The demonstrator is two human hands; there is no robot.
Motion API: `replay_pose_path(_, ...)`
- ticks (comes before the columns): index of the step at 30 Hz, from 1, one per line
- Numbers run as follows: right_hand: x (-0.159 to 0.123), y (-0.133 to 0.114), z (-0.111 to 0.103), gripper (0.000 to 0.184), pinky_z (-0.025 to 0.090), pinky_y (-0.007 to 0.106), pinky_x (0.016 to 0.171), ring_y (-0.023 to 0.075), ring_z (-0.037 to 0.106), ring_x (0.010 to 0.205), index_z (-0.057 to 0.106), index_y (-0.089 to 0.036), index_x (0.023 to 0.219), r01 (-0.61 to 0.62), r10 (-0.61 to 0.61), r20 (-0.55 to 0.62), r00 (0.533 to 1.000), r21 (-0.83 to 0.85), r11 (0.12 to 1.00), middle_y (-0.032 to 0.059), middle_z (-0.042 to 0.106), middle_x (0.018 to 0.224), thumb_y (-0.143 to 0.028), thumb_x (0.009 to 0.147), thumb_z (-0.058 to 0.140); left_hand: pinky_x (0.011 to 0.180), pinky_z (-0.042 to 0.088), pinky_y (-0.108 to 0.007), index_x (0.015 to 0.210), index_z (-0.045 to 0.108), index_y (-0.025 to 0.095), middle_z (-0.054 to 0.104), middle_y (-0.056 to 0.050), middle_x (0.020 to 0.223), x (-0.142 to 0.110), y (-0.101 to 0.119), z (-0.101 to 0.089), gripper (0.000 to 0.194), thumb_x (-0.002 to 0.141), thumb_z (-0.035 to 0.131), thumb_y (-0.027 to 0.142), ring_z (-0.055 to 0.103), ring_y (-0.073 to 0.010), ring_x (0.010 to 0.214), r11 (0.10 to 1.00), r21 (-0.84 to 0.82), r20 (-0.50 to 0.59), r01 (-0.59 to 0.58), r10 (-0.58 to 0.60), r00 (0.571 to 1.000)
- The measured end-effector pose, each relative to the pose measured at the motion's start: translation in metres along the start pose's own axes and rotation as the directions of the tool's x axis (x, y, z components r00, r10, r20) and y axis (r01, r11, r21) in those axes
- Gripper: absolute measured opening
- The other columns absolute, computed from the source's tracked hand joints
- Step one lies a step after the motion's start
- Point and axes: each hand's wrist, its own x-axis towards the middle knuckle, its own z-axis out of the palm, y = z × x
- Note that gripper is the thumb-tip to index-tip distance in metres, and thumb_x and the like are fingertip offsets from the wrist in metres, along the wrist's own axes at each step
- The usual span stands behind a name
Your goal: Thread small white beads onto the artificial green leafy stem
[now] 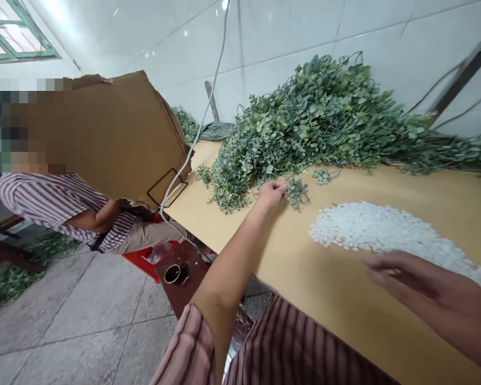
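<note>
My left hand (271,193) reaches across the tan tabletop (288,238), its fingers pinched on a small sprig of artificial leaves (296,192). The sprig lies just right of the fingertips, in front of a large heap of artificial greenery (304,123). My right hand (436,299) hovers at the near side of a spread of small white pieces (377,227), slightly smeared by motion. Its thumb and fingers come together at the tips; a tiny pale spot shows between them, too small to name. Another loose leaf sprig (324,175) rests near the heap.
Left of the table, a person in a striped shirt (52,203) sits behind a large cardboard sheet (112,133). A grey cable (202,125) hangs down across the table's left end. A brown stool (180,278) bears a round cup (172,274). A tiled wall (280,48) stands behind.
</note>
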Motion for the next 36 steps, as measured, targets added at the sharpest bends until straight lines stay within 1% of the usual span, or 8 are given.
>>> replay_pose_path(2, 0.028, -0.005, 0.024, 0.050, 0.057, 0.024, 0.071, 0.0141, 0.064, 0.082, 0.066, -0.020, 0.089, -0.095, 0.094, 0.082, 0.992, 0.016, 0.995, 0.0087, 0.067, 0.091, -0.065, 0.070, 0.057, 0.051, 0.033, -0.019, 0.059, 0.051, 0.015, 0.048, 0.004, 0.045, -0.008, 0.003, -0.003, 0.022, 0.079, 0.058, 0.014, 0.037, -0.0057, 0.042, 0.997, -0.083, 0.018, 0.012, -0.011, 1.000)
replay_pose_path(8, 0.118, -0.024, 0.071, 0.055, 0.050, 0.029, 0.093, 0.0184, 0.054, 0.113, 0.049, -0.013, 0.129, -0.199, 0.191, -0.059, 0.980, -0.230, 0.952, 0.0145, 0.048, 0.131, -0.038, 0.080, 0.053, 0.048, 0.030, -0.017, 0.059, 0.051, 0.014, 0.049, 0.005, 0.043, -0.025, 0.002, -0.016, 0.019, 0.073, 0.062, 0.010, 0.039, -0.0043, 0.040, 0.973, -0.226, 0.088, 0.035, -0.016, 0.996)
replay_pose_path(10, 0.135, -0.029, 0.076, 0.051, 0.048, 0.030, 0.094, 0.0199, 0.054, 0.113, 0.053, -0.014, 0.125, -0.201, 0.196, -0.045, 0.980, -0.250, 0.947, 0.0139, 0.052, 0.126, -0.037, 0.079, 0.055, 0.049, 0.031, -0.017, 0.059, 0.051, 0.014, 0.049, 0.006, 0.044, -0.030, 0.001, -0.020, 0.019, 0.070, 0.065, 0.011, 0.043, -0.0048, 0.042, 0.968, -0.251, 0.114, 0.026, 0.002, 0.994)
replay_pose_path(13, 0.145, -0.034, 0.084, 0.025, 0.046, 0.022, 0.078, 0.0140, 0.058, 0.086, 0.067, -0.014, 0.092, -0.174, 0.191, 0.039, 0.981, -0.262, 0.949, 0.0084, 0.065, 0.096, -0.031, 0.075, 0.061, 0.050, 0.034, -0.017, 0.059, 0.052, 0.014, 0.050, 0.006, 0.048, -0.035, 0.001, -0.024, 0.022, 0.064, 0.073, 0.017, 0.048, -0.0055, 0.045, 0.961, -0.276, 0.137, -0.004, 0.043, 0.990)
replay_pose_path(19, 0.141, -0.036, 0.084, 0.009, 0.034, 0.015, 0.063, 0.0059, 0.049, 0.066, 0.061, -0.012, 0.068, -0.161, 0.162, -0.014, 0.987, -0.201, 0.966, 0.0039, 0.062, 0.076, -0.012, 0.075, 0.055, 0.052, 0.037, -0.018, 0.065, 0.053, 0.015, 0.052, 0.006, 0.055, -0.028, -0.006, -0.037, 0.032, 0.057, 0.079, 0.030, 0.048, -0.0049, 0.048, 0.943, -0.322, 0.035, -0.086, 0.102, 0.994)
replay_pose_path(27, 0.129, -0.041, 0.015, 0.033, 0.040, 0.013, 0.059, 0.0036, 0.053, 0.067, 0.061, -0.013, 0.095, -0.150, 0.161, -0.249, 0.955, 0.062, 0.987, 0.0040, 0.063, 0.083, -0.039, 0.088, 0.043, 0.054, 0.035, -0.018, 0.070, 0.054, 0.015, 0.051, 0.005, 0.057, -0.007, -0.011, -0.062, 0.020, 0.064, 0.068, 0.028, 0.047, -0.0059, 0.052, 0.969, -0.179, -0.232, -0.168, 0.124, 0.965)
replay_pose_path(31, 0.090, -0.031, -0.018, 0.061, 0.040, 0.014, 0.053, 0.0047, 0.052, 0.062, 0.064, -0.014, 0.088, -0.072, 0.211, -0.413, 0.886, 0.326, 0.943, 0.0028, 0.059, 0.072, -0.071, 0.064, 0.060, 0.059, 0.037, -0.021, 0.066, 0.058, 0.014, 0.056, 0.002, 0.060, -0.010, -0.013, -0.064, 0.006, 0.064, 0.063, 0.016, 0.047, -0.0083, 0.056, 0.987, -0.006, -0.231, -0.159, 0.154, 0.961)
replay_pose_path(36, 0.011, -0.018, -0.037, 0.072, 0.044, 0.018, 0.051, 0.0047, 0.046, 0.053, 0.066, -0.018, 0.085, -0.215, 0.362, -0.310, 0.879, 0.422, 0.881, 0.0008, 0.050, 0.060, -0.082, 0.054, 0.057, 0.067, 0.041, -0.023, 0.073, 0.065, 0.016, 0.065, -0.002, 0.077, -0.039, -0.010, -0.044, 0.006, 0.071, 0.059, 0.015, 0.055, -0.0128, 0.070, 0.970, 0.143, -0.091, -0.198, 0.212, 0.973)
